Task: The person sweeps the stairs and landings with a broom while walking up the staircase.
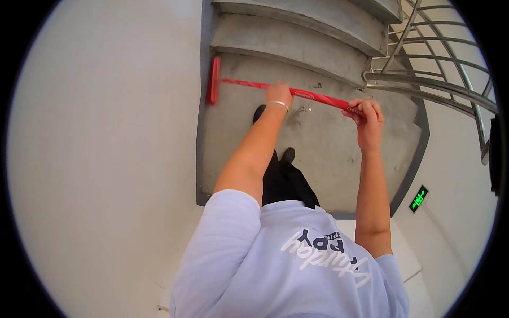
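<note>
A red broom handle (318,97) runs across the view, held in both hands. My left hand (279,94), with a light bracelet at the wrist, is wrapped round the handle nearer the head end. My right hand (367,112) grips the far end of the handle at the right. The red broom head (213,80) is at the left, close beside the dark wall border. Grey concrete floor (339,153) lies under the handle. Small bits and dark marks show on the floor below the handle.
Concrete steps (297,40) rise at the top. A metal railing (435,87) stands at the upper right. White walls (106,132) flank the landing. A green exit sign (418,199) is low on the right wall. My dark shoes (288,155) are on the floor.
</note>
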A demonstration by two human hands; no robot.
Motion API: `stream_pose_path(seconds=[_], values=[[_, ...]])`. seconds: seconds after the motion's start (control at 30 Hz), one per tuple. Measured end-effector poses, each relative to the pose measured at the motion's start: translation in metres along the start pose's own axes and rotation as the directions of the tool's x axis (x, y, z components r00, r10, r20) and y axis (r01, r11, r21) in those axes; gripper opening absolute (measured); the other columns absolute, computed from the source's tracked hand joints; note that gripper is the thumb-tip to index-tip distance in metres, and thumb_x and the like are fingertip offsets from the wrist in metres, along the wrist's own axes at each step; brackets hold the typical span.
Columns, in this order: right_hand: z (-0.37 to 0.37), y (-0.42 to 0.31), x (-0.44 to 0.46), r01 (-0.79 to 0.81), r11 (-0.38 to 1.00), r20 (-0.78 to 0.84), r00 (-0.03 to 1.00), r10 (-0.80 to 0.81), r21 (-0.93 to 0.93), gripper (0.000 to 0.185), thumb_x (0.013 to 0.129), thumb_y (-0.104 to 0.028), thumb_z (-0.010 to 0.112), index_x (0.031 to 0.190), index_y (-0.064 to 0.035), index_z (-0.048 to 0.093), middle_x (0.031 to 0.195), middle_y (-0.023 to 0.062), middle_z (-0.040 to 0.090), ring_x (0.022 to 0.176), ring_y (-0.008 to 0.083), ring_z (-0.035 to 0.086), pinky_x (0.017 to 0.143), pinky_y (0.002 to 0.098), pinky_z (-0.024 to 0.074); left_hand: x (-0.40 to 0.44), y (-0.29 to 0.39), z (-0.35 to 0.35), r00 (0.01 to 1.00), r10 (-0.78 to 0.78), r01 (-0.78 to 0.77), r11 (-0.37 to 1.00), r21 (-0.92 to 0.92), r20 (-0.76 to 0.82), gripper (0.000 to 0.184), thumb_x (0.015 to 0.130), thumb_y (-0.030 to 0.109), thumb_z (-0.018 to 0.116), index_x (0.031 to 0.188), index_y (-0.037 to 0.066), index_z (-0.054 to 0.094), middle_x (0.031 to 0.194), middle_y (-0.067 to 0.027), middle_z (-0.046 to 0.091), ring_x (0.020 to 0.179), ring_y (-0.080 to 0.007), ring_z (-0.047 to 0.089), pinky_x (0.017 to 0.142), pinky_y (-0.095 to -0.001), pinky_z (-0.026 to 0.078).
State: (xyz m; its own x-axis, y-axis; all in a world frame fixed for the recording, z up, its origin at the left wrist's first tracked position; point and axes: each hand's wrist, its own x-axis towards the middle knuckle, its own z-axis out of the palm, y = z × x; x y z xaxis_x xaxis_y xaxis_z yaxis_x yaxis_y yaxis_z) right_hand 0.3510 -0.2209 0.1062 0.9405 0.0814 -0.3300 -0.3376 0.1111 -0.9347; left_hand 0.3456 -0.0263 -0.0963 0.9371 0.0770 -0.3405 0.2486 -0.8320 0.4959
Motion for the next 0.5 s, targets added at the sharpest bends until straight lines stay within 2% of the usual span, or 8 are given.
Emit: stream_pose_path(seconds=[0.1,0.23,0.3,0.4,0.5], values=[[0.01,-0.001,0.013,0.055,0.998,-0.055,0.997,-0.054,0.007,0.018,0.09,-0.013,0.046,0.077,-0.0015,0.049,0.086,0.0127,0.06,0.059,0.0101,0.042,0.065,0.0312,0.0526,0.024,0.003,-0.016,1.0,-0.01,0.012,0.998,-0.065,0.022,0.024,0.073,0.016,0.064,0.094,0.006,0.061,0.099,-0.015,0.059,0.09,-0.033,0.06,0.08,-0.0413,0.048],[0.015,-0.007,0.015,0.066,0.997,-0.064,0.996,-0.068,-0.036,0.018,0.09,-0.013,0.046,0.076,-0.0015,0.048,0.086,0.0137,0.06,0.058,0.0098,0.042,0.064,0.0313,0.0534,0.015,-0.003,-0.026,0.998,0.011,-0.011,1.0,-0.009,0.066,0.022,0.072,0.015,0.064,0.093,0.006,0.06,0.098,-0.0149,0.058,0.089,-0.0338,0.06,0.078,-0.0412,0.049],[0.024,-0.009,0.014,0.058,0.997,-0.07,0.996,-0.061,-0.055,0.019,0.09,-0.013,0.046,0.075,-0.0015,0.048,0.086,0.0139,0.059,0.058,0.0098,0.041,0.064,0.0311,0.0535,0.008,-0.004,-0.039,0.998,-0.043,0.048,0.993,-0.105,0.048,0.013,0.075,0.015,0.062,0.084,0.007,0.058,0.095,-0.017,0.058,0.083,-0.0362,0.061,0.074,-0.0449,0.049],[0.031,-0.011,0.026,0.069,0.996,-0.054,0.996,-0.072,-0.059,0.019,0.091,-0.013,0.045,0.075,-0.0019,0.048,0.085,0.0139,0.059,0.058,0.0096,0.041,0.064,0.0311,0.0536,0.025,-0.01,-0.036,0.997,-0.034,0.039,0.997,-0.064,0.07,0.014,0.074,0.015,0.062,0.085,0.007,0.059,0.097,-0.0169,0.059,0.085,-0.0362,0.061,0.075,-0.0445,0.049],[0.037,0.001,0.036,0.025,0.999,-0.174,0.984,-0.03,-0.027,0.02,0.091,-0.014,0.046,0.074,-0.0023,0.048,0.084,0.0138,0.059,0.058,0.0097,0.043,0.063,0.0306,0.0533,0.048,-0.014,-0.026,0.993,0.004,0.004,0.997,-0.074,0.116,0.015,0.074,0.016,0.061,0.087,0.007,0.06,0.098,-0.0172,0.059,0.085,-0.0359,0.061,0.075,-0.044,0.049]])
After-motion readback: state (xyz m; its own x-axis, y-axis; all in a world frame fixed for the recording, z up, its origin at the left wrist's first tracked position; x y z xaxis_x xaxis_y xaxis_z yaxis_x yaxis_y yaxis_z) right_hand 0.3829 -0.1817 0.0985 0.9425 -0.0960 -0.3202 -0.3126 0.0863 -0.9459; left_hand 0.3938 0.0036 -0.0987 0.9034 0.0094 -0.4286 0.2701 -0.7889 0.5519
